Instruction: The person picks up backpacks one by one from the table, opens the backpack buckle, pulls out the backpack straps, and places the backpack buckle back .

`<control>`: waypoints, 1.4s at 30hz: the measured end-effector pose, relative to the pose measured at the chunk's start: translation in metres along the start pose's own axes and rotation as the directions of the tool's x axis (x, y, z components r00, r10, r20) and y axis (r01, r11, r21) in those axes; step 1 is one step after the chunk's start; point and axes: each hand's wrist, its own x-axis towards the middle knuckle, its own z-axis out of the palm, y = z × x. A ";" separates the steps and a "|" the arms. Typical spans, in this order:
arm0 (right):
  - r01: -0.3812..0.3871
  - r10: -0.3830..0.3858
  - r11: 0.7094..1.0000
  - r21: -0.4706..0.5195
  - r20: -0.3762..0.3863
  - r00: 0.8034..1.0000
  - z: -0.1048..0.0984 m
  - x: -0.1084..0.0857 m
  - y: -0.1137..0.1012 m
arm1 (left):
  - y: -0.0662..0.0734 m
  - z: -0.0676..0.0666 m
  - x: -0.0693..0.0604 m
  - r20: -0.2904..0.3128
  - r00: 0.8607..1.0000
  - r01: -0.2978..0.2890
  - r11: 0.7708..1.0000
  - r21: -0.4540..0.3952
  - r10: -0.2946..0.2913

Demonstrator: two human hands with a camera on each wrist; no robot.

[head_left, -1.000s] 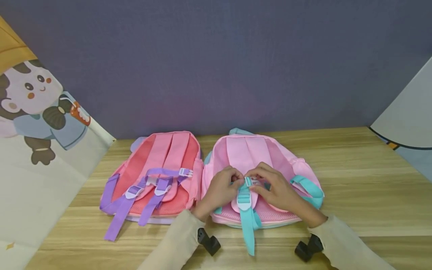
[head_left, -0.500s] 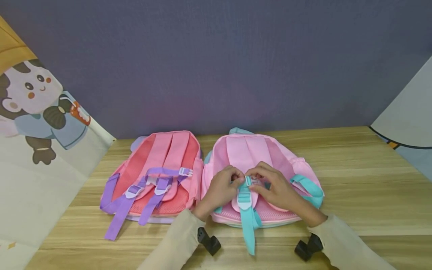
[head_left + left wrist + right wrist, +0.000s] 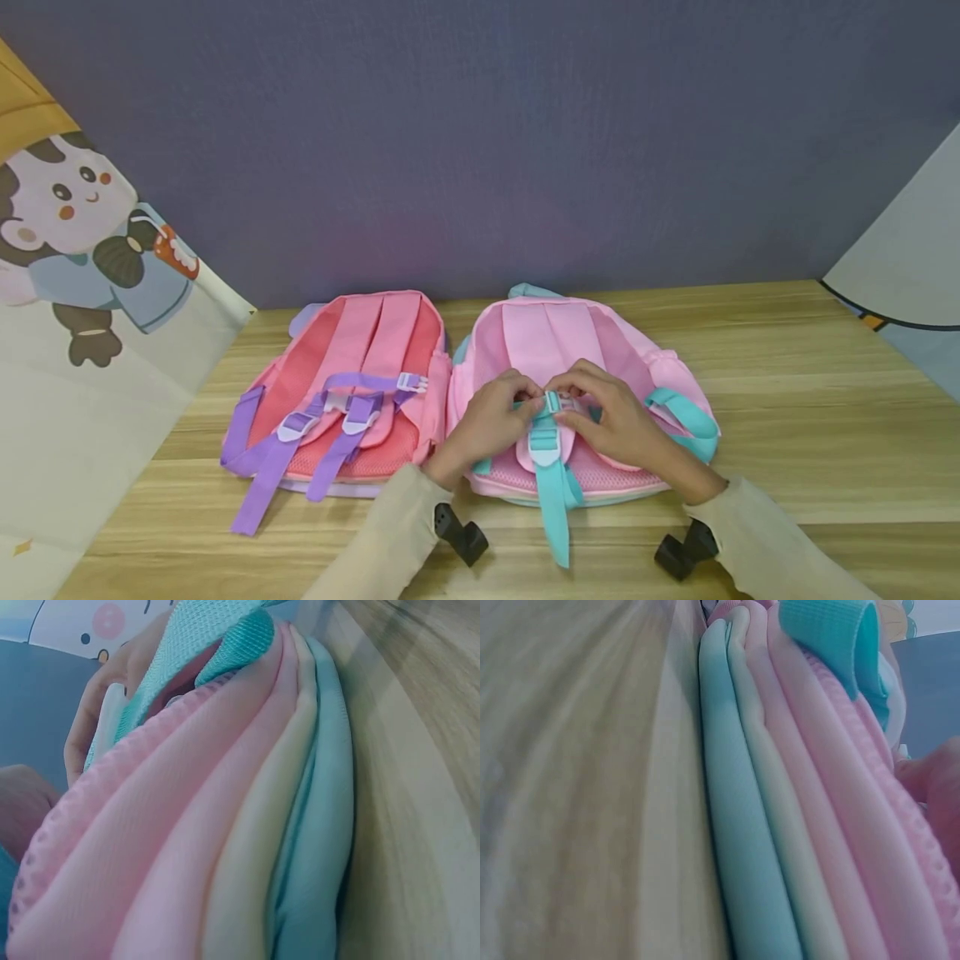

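Note:
A pink backpack (image 3: 550, 342) lies with its shoulder straps upward on the wooden table. Over its middle, both hands meet at a small pale buckle (image 3: 552, 402) on the teal webbing. My left hand (image 3: 491, 421) pinches the webbing at the buckle's left side between thumb and fingers. From the right, my right hand (image 3: 611, 417) pinches the buckle's other side; its fingertips partly cover that end. Just below sits a white strap adjuster (image 3: 543, 450), and a loose teal strap end (image 3: 553, 517) hangs toward me. Both wrist views mostly show the backpack's layered edge (image 3: 330, 787).
To the left, touching it, lies a coral-pink backpack (image 3: 348, 333) with purple straps (image 3: 270, 483) and an unfastened white buckle (image 3: 412, 382). A teal strap loop (image 3: 693, 425) curves at the right side. Behind stands a dark partition (image 3: 480, 150); cartoon-printed panels flank the table (image 3: 810, 417).
Both hands keep their hold at the buckle with hardly any movement. The left wrist has shifted slightly left, and the loose teal strap end has swung a little to the right.

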 end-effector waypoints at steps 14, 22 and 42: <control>-0.002 0.002 1.000 0.011 0.008 1.000 -0.001 0.001 0.000 | 0.002 0.000 0.002 0.004 0.999 0.046 0.994 -0.102 -0.046; -0.011 0.011 1.000 0.006 0.018 1.000 -0.002 0.000 -0.001 | 0.002 0.002 0.002 0.003 0.999 0.050 0.993 -0.104 -0.050; -0.003 0.003 1.000 -0.011 0.002 1.000 -0.001 0.000 0.000 | -0.002 -0.005 0.003 0.064 0.998 0.023 0.987 -0.158 -0.013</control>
